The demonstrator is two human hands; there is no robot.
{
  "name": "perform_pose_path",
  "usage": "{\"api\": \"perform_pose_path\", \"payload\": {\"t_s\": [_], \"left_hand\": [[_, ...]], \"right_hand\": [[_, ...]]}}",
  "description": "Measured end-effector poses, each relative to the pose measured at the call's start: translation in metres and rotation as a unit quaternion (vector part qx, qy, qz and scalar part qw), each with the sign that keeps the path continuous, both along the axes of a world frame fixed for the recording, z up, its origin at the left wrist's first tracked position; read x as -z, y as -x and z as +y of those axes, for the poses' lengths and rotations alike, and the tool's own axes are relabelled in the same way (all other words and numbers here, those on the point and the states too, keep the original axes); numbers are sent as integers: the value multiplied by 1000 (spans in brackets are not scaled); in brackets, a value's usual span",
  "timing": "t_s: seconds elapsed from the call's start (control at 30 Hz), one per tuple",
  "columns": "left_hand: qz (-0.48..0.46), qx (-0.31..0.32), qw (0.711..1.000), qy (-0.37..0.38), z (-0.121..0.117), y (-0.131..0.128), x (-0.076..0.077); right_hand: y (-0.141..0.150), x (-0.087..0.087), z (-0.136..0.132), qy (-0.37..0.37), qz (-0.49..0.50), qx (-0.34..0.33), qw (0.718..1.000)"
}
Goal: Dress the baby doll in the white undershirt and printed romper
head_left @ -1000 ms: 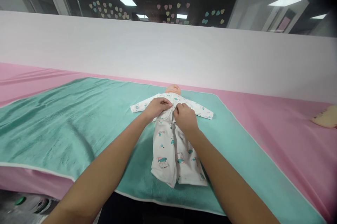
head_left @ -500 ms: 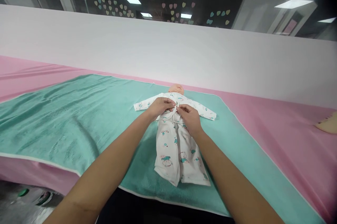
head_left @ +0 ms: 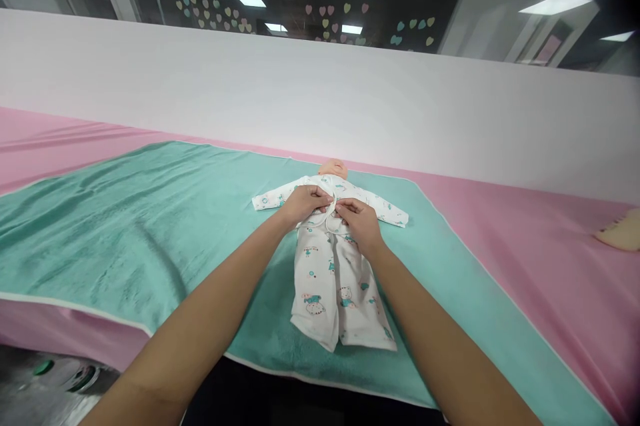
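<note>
A baby doll (head_left: 333, 168) lies on its back, dressed in a white printed top (head_left: 273, 198) and matching trousers (head_left: 315, 299). Over its chest, my left hand (head_left: 306, 205) pinches a white tie string (head_left: 330, 213) between thumb and fingers. Close by on the right, my right hand (head_left: 358, 218) is also closed in a pinch on the string. Loose loops of the string hang down over the top's lower edge. The exact shape of the string between my fingertips is partly hidden by them.
Under the doll spreads a green towel (head_left: 190, 213) on a pink cover (head_left: 525, 239). A white wall (head_left: 300, 93) stands behind. A beige object (head_left: 620, 231) lies at the far right. Below the left edge, jars with green lids (head_left: 44, 367) sit low down.
Both hands stay at the doll's chest, with small finger movements. The string between them looks slightly shifted. The whole view has moved a little.
</note>
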State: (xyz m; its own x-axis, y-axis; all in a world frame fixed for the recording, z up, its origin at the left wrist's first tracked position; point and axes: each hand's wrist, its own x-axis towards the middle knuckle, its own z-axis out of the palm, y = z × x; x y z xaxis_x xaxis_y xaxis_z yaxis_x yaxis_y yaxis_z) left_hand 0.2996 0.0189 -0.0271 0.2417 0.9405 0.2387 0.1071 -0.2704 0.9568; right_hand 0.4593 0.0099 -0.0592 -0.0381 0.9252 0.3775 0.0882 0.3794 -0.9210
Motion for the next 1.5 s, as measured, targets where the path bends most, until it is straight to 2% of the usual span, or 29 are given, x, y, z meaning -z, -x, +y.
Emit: {"api": "perform_pose_path", "payload": {"t_s": [0.37, 0.6, 0.9, 1.03, 1.23, 1.5], "left_hand": [[116, -34, 992, -47, -2, -3, -1], [189, -31, 978, -88, -4, -4, -5], [264, -103, 949, -141, -1, -10, -3], [246, -104, 955, -129, 1, -11, 1], [221, -91, 966, -96, 3, -8, 2], [218, -58, 973, -48, 2, -2, -6]], "right_hand": [[0, 1, 2, 21, -41, 0, 999], [2, 4, 2, -1, -80, 47, 996], [1, 7, 6, -25, -113, 51, 992], [1, 7, 6, -21, -93, 39, 995], [4, 6, 11, 17, -8, 13, 1000], [6, 8, 15, 17, -49, 44, 998]]}}
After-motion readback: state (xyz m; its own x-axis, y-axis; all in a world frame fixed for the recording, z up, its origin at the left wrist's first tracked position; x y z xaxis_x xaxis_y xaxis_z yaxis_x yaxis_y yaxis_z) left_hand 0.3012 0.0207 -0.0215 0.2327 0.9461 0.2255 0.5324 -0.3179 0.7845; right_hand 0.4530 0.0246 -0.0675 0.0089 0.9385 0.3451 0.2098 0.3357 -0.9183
